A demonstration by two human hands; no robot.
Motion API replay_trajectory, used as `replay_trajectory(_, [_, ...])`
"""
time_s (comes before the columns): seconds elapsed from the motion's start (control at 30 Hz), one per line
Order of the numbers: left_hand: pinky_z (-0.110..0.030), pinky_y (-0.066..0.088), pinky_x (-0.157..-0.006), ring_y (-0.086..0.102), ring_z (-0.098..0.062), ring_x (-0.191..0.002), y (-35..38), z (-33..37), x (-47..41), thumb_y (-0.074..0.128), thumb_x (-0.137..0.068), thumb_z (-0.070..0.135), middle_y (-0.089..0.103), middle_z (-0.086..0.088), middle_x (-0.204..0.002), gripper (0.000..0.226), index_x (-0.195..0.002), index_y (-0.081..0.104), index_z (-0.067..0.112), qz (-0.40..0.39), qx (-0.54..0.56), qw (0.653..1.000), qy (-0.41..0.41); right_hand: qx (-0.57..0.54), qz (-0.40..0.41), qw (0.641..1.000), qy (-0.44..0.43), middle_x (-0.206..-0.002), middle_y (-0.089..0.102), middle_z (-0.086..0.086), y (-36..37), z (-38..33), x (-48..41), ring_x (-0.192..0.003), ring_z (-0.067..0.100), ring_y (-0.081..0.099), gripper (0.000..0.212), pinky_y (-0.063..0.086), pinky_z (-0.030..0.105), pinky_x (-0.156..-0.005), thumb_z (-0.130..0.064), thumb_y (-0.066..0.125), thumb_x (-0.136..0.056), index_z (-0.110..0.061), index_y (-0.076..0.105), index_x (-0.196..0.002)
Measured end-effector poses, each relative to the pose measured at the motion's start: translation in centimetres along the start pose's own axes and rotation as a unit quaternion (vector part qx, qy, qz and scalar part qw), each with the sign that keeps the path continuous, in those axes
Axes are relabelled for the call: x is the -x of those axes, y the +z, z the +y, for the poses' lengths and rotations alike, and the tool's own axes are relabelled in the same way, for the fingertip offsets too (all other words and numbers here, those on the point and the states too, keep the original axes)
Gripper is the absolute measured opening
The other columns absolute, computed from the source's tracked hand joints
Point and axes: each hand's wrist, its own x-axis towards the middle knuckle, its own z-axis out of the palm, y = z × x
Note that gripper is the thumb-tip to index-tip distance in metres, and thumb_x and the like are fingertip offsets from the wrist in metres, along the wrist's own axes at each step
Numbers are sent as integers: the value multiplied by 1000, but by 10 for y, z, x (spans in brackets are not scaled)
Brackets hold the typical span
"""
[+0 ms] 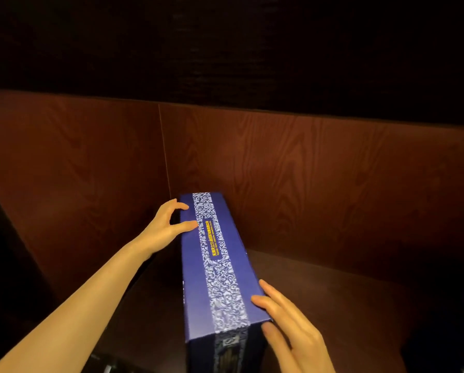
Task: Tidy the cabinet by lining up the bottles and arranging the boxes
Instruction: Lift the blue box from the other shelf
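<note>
A long dark-blue box point(193, 267) with a white patterned band and yellow lettering stands on its narrow side on the cabinet shelf point(333, 300), its far end against the back panel. My left hand point(166, 224) is at the far left top edge, thumb and a fingertip on the box top, fingers apart. At the near right corner, my right hand point(292, 324) lies flat against the box's right side, with fingertips over the top edge. No bottles are in view.
The reddish wooden back panel point(306, 170) rises behind the box, and a side panel point(77, 170) closes the left. Bare dark shelf extends to the right of the box. Everything above and at the edges is in deep shadow.
</note>
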Motion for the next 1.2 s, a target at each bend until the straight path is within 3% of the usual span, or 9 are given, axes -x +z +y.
replay_trajectory(0.1, [-35, 26, -108, 24, -14, -145, 13, -3, -13, 77, -79, 44, 23, 4, -160, 82, -147, 32, 36, 2, 59, 998, -31, -64, 31, 995, 74, -141, 57, -24, -16, 24, 2, -131, 0, 53, 41, 39, 13, -102, -13, 62, -97, -42, 65, -127])
replay_trajectory(0.2, [-40, 25, -116, 28, -19, -145, 22, -8, -25, 80, -69, 50, 28, 2, -159, 96, -148, 28, 40, 12, 117, 992, -50, -110, 59, 981, 149, -131, 62, -29, -31, 40, -6, -124, -5, 56, 39, 39, 7, -96, -25, 52, -95, -51, 65, -120])
replay_trajectory(0.3, [-38, 34, -110, 39, -21, -135, 28, -10, -28, 76, -62, 53, 33, 2, -148, 87, -139, 36, 45, 41, 124, 990, -52, -131, 59, 972, 188, -121, 65, -29, -40, 57, -12, -111, -1, 62, 37, 50, 26, -89, -30, 46, -97, -55, 64, -118])
replay_trajectory(0.37, [-34, 37, -104, 41, -21, -131, 31, -15, -26, 75, -63, 54, 32, 1, -144, 80, -134, 38, 46, 63, 121, 990, -44, -148, 60, 966, 205, -107, 67, -18, -41, 68, -15, -99, 16, 62, 38, 53, 38, -82, -28, 46, -100, -56, 63, -119])
replay_trajectory(0.4, [-34, 37, -103, 41, -20, -130, 32, -17, -23, 74, -64, 54, 31, 1, -145, 79, -134, 37, 46, 73, 120, 989, -41, -160, 63, 963, 208, -104, 67, -12, -41, 71, -16, -98, 22, 60, 39, 53, 37, -80, -26, 46, -101, -56, 63, -119])
replay_trajectory(0.6, [-33, 35, -103, 37, -17, -133, 28, -34, 0, 79, -77, 43, 25, 3, -154, 96, -152, 20, 34, 148, 152, 977, -37, -243, 85, 937, 238, -120, 72, -13, -27, 83, -24, -117, 2, 64, 29, 52, 14, -84, -37, 49, -100, -48, 70, -117])
replay_trajectory(0.77, [-33, 40, -100, 42, -18, -132, 21, -40, 27, 81, -77, 39, 33, 1, -150, 89, -147, 26, 31, 200, 199, 958, -49, -329, 108, 893, 288, -118, 75, -1, -8, 96, -37, -113, 15, 69, 29, 56, 35, -92, -34, 49, -103, -30, 77, -113])
replay_trajectory(1.0, [-14, 42, -76, 51, 5, -104, 16, -37, 57, 81, -76, 38, 46, 21, -123, 77, -138, 35, 34, 227, 227, 946, -42, -380, 138, 843, 354, -107, 78, 4, -4, 99, -72, -99, 20, 75, 28, 61, 34, -81, -32, 53, -102, -27, 80, -98])
replay_trajectory(1.2, [-15, 49, -75, 58, 0, -106, 19, -30, 71, 83, -74, 38, 53, 18, -121, 71, -128, 36, 38, 239, 238, 940, -44, -381, 133, 828, 389, -106, 78, 6, -6, 116, -90, -97, 24, 75, 30, 55, 44, -89, -41, 59, -98, -19, 72, -114])
